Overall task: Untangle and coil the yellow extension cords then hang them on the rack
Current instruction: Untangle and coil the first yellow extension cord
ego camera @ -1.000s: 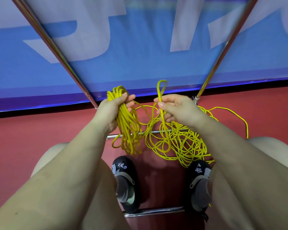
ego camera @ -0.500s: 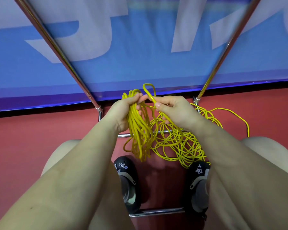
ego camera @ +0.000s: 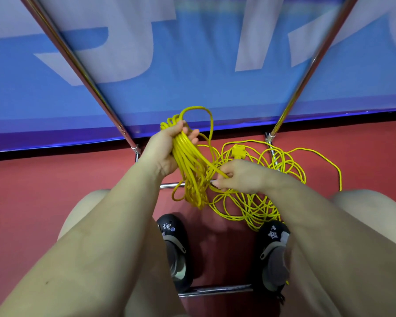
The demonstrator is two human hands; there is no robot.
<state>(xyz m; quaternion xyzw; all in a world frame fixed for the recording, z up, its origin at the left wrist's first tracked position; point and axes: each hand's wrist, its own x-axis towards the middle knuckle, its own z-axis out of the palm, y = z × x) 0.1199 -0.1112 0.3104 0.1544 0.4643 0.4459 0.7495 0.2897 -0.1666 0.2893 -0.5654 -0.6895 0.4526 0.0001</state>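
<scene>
My left hand (ego camera: 167, 149) grips a bundle of coiled yellow extension cord (ego camera: 188, 165) whose loops hang down toward the floor, with one fresh loop arching above the fist. Lower and to the right, my right hand (ego camera: 238, 177) pinches a single strand of the same cord. A loose tangle of yellow cord (ego camera: 261, 202) lies on the red floor under and beyond that hand. A yellow plug (ego camera: 238, 152) rests in the tangle just past my right hand. The rack's chrome tubes (ego camera: 82, 67) rise in a V on both sides, with a crossbar (ego camera: 169, 185) behind the coil.
A blue banner with pale lettering (ego camera: 192, 65) stands right behind the rack. My two black shoes (ego camera: 173, 245) rest on the red floor (ego camera: 55, 179), close to a lower chrome bar (ego camera: 215, 290). Bare knees flank both forearms.
My right hand laid a loop onto the bundle in my left hand, then dropped low to the right and took a strand from the tangle. The plug came into sight.
</scene>
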